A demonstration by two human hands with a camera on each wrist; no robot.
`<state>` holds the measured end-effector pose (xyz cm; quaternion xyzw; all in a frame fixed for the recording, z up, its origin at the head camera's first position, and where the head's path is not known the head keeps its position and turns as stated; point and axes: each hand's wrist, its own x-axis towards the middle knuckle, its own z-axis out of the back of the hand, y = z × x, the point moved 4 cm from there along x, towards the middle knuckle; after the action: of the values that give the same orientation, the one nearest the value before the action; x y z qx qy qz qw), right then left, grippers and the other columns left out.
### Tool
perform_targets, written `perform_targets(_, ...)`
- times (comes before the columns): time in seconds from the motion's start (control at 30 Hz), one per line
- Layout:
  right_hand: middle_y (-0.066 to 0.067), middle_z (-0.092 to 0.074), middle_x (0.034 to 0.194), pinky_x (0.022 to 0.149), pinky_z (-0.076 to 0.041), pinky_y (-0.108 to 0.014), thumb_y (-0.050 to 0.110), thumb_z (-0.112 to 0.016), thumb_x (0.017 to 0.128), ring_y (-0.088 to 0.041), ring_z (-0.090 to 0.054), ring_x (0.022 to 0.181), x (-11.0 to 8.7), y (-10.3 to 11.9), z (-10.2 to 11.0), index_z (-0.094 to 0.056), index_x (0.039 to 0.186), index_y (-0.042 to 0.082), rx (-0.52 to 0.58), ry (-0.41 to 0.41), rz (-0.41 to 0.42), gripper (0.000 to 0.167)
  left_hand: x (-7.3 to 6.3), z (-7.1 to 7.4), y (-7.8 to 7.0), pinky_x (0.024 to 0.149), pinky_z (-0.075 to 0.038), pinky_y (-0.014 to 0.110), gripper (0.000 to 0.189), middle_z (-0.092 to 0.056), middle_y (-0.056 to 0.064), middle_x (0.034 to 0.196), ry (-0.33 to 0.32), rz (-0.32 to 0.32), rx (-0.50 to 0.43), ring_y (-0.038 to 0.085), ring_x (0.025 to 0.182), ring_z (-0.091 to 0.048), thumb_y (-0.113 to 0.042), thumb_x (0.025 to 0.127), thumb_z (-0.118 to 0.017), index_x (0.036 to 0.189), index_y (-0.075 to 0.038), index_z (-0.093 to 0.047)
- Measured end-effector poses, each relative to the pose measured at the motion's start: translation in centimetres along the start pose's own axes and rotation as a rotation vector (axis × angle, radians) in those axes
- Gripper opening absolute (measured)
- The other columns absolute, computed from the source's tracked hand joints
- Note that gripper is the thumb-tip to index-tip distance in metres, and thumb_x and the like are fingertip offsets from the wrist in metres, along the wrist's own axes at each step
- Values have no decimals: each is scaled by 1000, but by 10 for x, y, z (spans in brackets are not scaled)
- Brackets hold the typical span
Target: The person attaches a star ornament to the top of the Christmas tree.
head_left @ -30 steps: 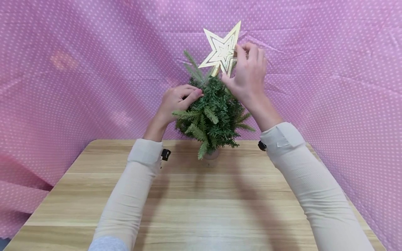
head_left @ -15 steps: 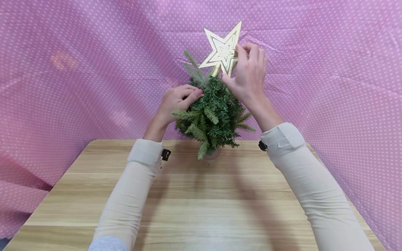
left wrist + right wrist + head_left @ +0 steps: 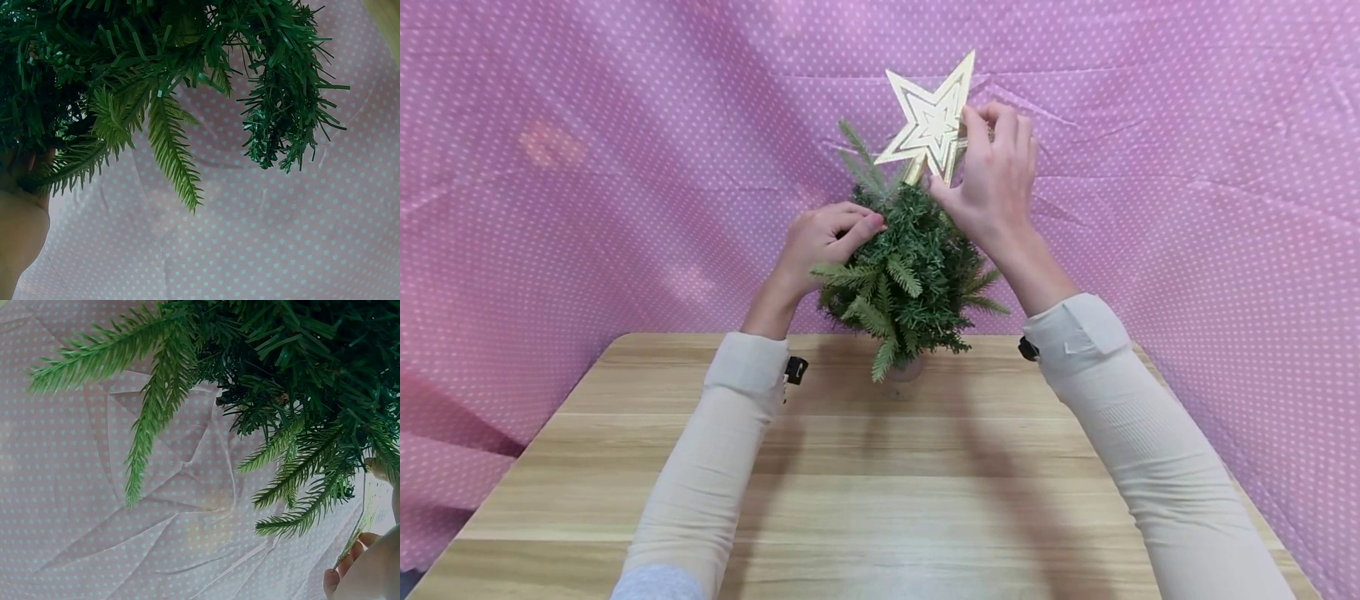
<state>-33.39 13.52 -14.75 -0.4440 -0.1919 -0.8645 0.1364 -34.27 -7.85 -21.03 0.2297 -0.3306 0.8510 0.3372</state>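
A small artificial Christmas tree [image 3: 917,258] stands upright near the table's back edge, its round base partly visible below. At its top sits a gold star topper [image 3: 934,125] with cut-out outlines, leaning a little to the right. My right hand [image 3: 996,171] grips the star's right side between fingers and thumb; in the right wrist view the star's edge [image 3: 352,545] shows between the fingers. My left hand [image 3: 827,242] pinches into the upper left branches, its fingertips partly buried in the green. The left wrist view shows the hand [image 3: 22,215] at a branch.
The wooden table [image 3: 880,517] extends forward from the tree. A pink polka-dot cloth [image 3: 662,167] hangs behind and along both sides. Light sprigs [image 3: 137,381] stick out from the tree.
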Motion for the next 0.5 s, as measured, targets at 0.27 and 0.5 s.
perform_targets(0.27, -18, -48, 137, 108, -29, -36, 24, -83, 81, -33, -40, 124, 1, 1, 0, -55, 137, 0, -2, 3, 11, 67, 1, 0, 2, 103, -45, 40, 40, -72, 0, 122, 3, -7, 21, 19, 115, -65, -44, 103, -51, 110, -16, -79)
perform_targets(0.5, -20, -49, 137, 110, -29, -36, 21, -84, 81, -34, -41, 126, 4, 3, 2, -54, 139, -3, -19, 1, 78, 69, 1, -1, 3, 100, -46, 40, 39, -72, 1, 120, -9, -17, 19, 19, 113, -65, -42, 103, -52, 109, -15, -79)
